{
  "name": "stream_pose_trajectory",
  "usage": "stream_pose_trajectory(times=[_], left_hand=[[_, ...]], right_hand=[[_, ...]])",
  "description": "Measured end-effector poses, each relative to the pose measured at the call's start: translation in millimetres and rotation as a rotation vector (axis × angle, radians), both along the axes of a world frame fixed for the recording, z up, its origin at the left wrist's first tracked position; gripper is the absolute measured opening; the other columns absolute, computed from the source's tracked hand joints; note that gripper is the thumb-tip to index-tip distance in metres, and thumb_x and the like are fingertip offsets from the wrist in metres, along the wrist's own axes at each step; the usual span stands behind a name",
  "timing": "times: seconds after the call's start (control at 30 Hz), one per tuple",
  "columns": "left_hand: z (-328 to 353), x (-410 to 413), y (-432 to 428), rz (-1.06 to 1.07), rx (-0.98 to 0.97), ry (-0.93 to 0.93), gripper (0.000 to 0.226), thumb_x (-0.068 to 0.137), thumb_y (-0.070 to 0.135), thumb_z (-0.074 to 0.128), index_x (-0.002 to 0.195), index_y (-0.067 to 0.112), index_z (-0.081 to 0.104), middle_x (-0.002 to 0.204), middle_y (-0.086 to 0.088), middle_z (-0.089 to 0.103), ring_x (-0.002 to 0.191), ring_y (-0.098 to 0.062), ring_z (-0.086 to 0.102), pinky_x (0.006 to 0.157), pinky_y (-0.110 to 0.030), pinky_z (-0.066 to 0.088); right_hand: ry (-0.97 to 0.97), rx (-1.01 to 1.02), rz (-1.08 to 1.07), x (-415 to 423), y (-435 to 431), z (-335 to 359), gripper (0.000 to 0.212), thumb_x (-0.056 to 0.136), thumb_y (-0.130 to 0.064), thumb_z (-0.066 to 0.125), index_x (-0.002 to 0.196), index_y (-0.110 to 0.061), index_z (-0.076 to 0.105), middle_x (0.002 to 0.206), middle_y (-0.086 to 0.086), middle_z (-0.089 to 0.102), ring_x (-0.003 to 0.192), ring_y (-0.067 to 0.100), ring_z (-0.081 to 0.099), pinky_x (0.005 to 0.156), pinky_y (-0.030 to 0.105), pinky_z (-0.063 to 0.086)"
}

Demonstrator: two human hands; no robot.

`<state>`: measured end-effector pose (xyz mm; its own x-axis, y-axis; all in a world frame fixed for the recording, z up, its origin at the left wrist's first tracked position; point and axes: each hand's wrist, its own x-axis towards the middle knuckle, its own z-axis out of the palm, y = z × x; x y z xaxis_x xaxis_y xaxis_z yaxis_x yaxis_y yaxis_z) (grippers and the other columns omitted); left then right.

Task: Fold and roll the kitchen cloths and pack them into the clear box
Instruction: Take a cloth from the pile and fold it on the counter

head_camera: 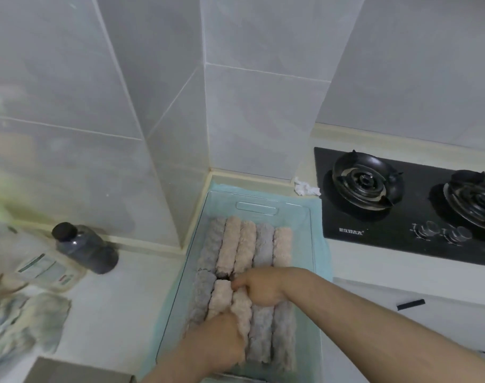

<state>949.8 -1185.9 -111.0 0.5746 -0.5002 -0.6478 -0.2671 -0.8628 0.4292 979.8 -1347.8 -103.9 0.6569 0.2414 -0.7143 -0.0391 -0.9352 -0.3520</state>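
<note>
The clear box (313, 236) stands on a light blue towel on the counter, its handle end against the wall. Two rows of rolled pink and grey cloths (246, 244) fill it. In the near row, a pink roll (241, 305) lies between my hands. My left hand (216, 344) grips its near end, fingers curled over it. My right hand (259, 286) grips its far end and pushes it down among the other rolls. Parts of the near rolls are hidden under both hands.
A black two-burner gas hob (407, 205) sits to the right, with crumpled white paper (304, 187) by its corner. To the left are a dark bottle (83, 247) lying down, a clear container (28, 261) and a loose patterned cloth (23, 324).
</note>
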Motion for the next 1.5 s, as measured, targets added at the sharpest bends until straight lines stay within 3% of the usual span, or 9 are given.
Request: stream_pose_trajectory(times=[0.1, 0.3, 0.53, 0.67, 0.83, 1.13, 1.27, 1.37, 1.5], left_hand=[[1.2, -4.0, -8.7, 0.075, 0.032, -0.028, 0.037, 0.093, 0.034, 0.045, 0.121, 0.012, 0.053, 0.106, -0.003, 0.059, 0.064, -0.011, 0.039, 0.064, -0.025, 0.035], [-103.5, -6.6, -19.7, 0.014, -0.051, 0.11, 0.062, 0.079, 0.043, 0.043, 0.138, 0.024, 0.046, 0.138, -0.001, 0.052, 0.124, -0.014, 0.05, 0.108, -0.03, 0.038], [14.1, 6.1, -12.1, 0.045, 0.007, 0.177, 0.036, 0.095, 0.028, 0.046, 0.126, 0.011, 0.054, 0.131, -0.008, 0.055, 0.121, -0.022, 0.052, 0.099, -0.028, 0.039], [24.9, 9.0, 1.0, 0.061, 0.045, 0.13, 0.014, 0.091, 0.029, 0.046, 0.099, 0.019, 0.053, 0.118, -0.004, 0.054, 0.114, -0.02, 0.053, 0.084, -0.024, 0.039], [21.3, 11.9, 1.2, 0.107, 0.101, 0.101, 0.028, 0.09, 0.03, 0.046, 0.114, 0.016, 0.05, 0.126, -0.008, 0.044, 0.115, -0.024, 0.052, 0.1, -0.033, 0.042], [5.0, 4.7, -9.6, -0.001, 0.201, -0.015, 0.049, 0.101, 0.033, 0.031, 0.149, 0.03, 0.023, 0.146, -0.015, 0.024, 0.134, -0.033, 0.033, 0.112, -0.04, 0.029], [11.8, 17.1, -12.8, -0.033, 0.203, 0.048, 0.046, 0.101, 0.023, 0.034, 0.147, 0.017, 0.03, 0.151, -0.017, 0.023, 0.141, -0.035, 0.022, 0.115, -0.043, 0.022], [3.7, 10.9, -16.4, -0.007, 0.21, 0.048, 0.044, 0.094, 0.023, 0.044, 0.137, 0.018, 0.039, 0.147, -0.018, 0.025, 0.13, -0.036, 0.041, 0.108, -0.043, 0.036], [5.0, 11.4, -22.6, 0.051, 0.222, 0.165, 0.066, 0.09, 0.026, 0.05, 0.146, 0.009, 0.021, 0.151, -0.026, 0.005, 0.133, -0.036, 0.038, 0.111, -0.037, 0.033]], right_hand=[[-0.224, -0.02, 0.02, 18.6, -12.2, -1.0, 0.043, 0.092, -0.006, 0.046, 0.134, -0.016, 0.054, 0.135, 0.009, 0.05, 0.12, 0.027, 0.051, 0.093, 0.031, 0.043], [-0.326, -0.176, 0.359, 37.0, -27.9, -9.7, 0.051, 0.082, -0.008, 0.064, 0.131, -0.02, 0.056, 0.123, 0.01, 0.045, 0.106, 0.031, 0.052, 0.077, 0.034, 0.046], [-0.347, -0.158, 0.51, 41.6, -34.9, -17.0, 0.047, 0.088, -0.005, 0.058, 0.128, -0.028, 0.061, 0.131, 0.006, 0.043, 0.109, 0.03, 0.046, 0.084, 0.039, 0.047], [-0.408, -0.115, 0.488, 47.9, -40.4, -11.7, 0.049, 0.084, -0.001, 0.054, 0.123, -0.03, 0.065, 0.133, 0.002, 0.047, 0.11, 0.027, 0.041, 0.092, 0.041, 0.043], [-0.481, -0.052, 0.27, 67.8, -34.8, -13.5, 0.056, 0.087, -0.004, 0.052, 0.137, -0.027, 0.048, 0.144, 0.005, 0.038, 0.119, 0.029, 0.046, 0.095, 0.042, 0.045], [-0.362, -0.199, 0.446, 74.0, -17.3, -21.1, 0.055, 0.085, -0.008, 0.057, 0.134, -0.033, 0.051, 0.138, 0.007, 0.035, 0.109, 0.03, 0.045, 0.091, 0.043, 0.046], [-0.29, -0.302, 0.495, 77.8, -8.3, -20.2, 0.061, 0.086, -0.009, 0.058, 0.139, -0.035, 0.047, 0.14, 0.01, 0.033, 0.112, 0.034, 0.045, 0.093, 0.045, 0.047], [-0.213, -0.41, 0.535, 83.8, -1.3, -14.6, 0.065, 0.083, -0.006, 0.06, 0.142, -0.029, 0.044, 0.145, 0.013, 0.027, 0.117, 0.037, 0.044, 0.09, 0.044, 0.048], [-0.169, -0.465, 0.525, 88.0, 7.4, -7.4, 0.062, 0.084, -0.008, 0.062, 0.142, -0.023, 0.043, 0.144, 0.016, 0.028, 0.122, 0.038, 0.041, 0.092, 0.044, 0.048]])
